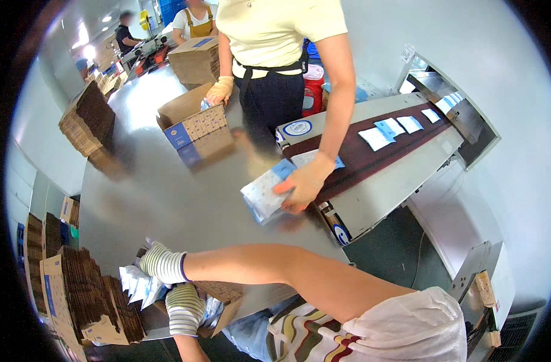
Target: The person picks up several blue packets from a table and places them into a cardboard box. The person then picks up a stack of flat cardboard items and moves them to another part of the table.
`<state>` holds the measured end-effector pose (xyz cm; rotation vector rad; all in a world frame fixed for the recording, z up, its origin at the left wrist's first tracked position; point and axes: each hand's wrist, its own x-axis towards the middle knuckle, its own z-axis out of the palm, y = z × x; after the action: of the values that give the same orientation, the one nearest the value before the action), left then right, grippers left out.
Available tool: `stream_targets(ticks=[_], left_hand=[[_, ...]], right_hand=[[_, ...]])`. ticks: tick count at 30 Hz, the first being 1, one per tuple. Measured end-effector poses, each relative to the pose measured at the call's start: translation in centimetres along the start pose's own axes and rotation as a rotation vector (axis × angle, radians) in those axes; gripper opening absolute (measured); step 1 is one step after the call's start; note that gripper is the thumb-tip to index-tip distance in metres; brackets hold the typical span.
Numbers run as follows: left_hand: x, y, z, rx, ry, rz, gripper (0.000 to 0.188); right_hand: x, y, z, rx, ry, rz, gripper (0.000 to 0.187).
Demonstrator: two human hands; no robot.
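My right hand [161,263], in a striped knit glove, reaches across to the lower left and closes on a fanned bunch of white and blue packets [141,285]. Just below it, my left hand [185,309], gloved alike, curls against the same bunch; its fingertips are partly hidden. Beside my left hand is an open cardboard carton [228,317] with more blue-white packets [211,312] inside. It stands at the near edge of the metal table [167,211].
Opposite, a co-worker's hand [308,184] grips packets over the table; their gloved hand is at another open carton [194,130]. A belt conveyor [372,157] carries packets from a wall opening at right. Stacks of flattened cartons [82,295] stand at left and farther back [88,123].
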<state>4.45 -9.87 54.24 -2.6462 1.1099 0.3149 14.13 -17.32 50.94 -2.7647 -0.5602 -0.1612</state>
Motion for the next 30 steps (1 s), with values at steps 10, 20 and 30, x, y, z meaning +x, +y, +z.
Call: stream_targets(ticks=[10, 20, 30], left_hand=[[-1.6, 2.0, -3.9, -0.142, -0.015, -0.033, 0.026], [-1.4, 3.1, -3.3, -0.264, 0.170, -0.069, 0.037], [-9.7, -0.1, 1.5, -1.191, 0.515, -0.440, 0.060]], right_hand=[[-4.1, 2.3, -5.2, 0.775, 0.073, -0.464, 0.090], [-9.7, 3.1, -14.7, 0.353, 0.293, -0.283, 0.039], [-22.5, -2.6, -8.8, 0.040, 0.197, -0.813, 0.037]])
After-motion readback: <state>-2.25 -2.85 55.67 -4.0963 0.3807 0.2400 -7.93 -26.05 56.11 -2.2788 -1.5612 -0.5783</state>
